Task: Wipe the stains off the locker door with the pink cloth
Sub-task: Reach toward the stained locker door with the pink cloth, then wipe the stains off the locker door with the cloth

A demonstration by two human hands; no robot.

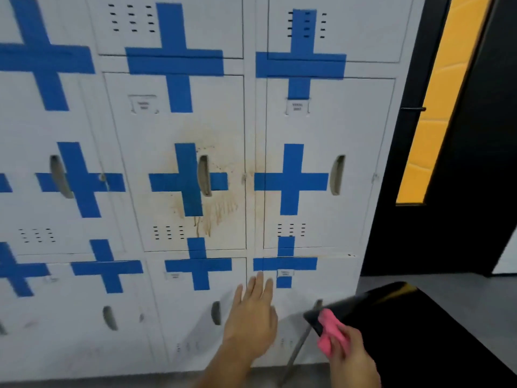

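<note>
A grey locker door in the middle of the bank carries brown stains around its handle slot and blue tape cross, with drips running down to its vents. My left hand is raised flat with fingers apart in front of the lower lockers, holding nothing, well below the stains. My right hand at the lower right grips a bunched pink cloth, which rests against the corner of a black table top.
A black table top on a grey leg juts in at the lower right. Blue tape crosses mark every locker. Right of the bank are a black frame and a yellow panel.
</note>
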